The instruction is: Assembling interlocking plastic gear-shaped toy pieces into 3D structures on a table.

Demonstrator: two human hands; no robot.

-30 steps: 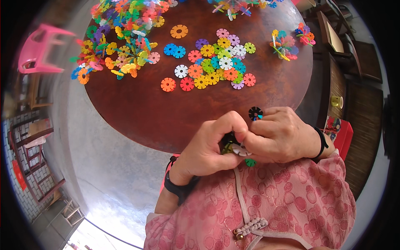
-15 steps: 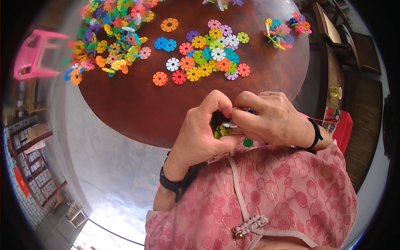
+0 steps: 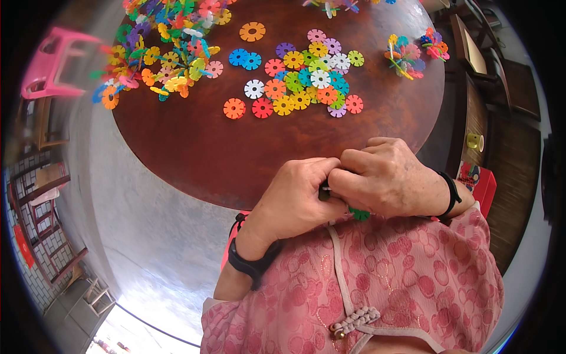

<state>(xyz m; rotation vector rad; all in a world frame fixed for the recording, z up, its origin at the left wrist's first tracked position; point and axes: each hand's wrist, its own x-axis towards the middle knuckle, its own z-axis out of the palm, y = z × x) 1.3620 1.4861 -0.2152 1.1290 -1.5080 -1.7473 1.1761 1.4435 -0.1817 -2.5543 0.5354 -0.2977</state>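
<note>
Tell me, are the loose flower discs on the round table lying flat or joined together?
Flat. The loose flower discs lie face up, side by side, on the round table.

Between the two hands and the flat bunch of flower discs there is a wide bare part of the round brown table, so a hand could slide across there with nothing in the way. Farther back the way is blocked: a tangled heap of joined pieces fills the far left, and a small clump sits far right, with an open strip between clump and discs
</note>
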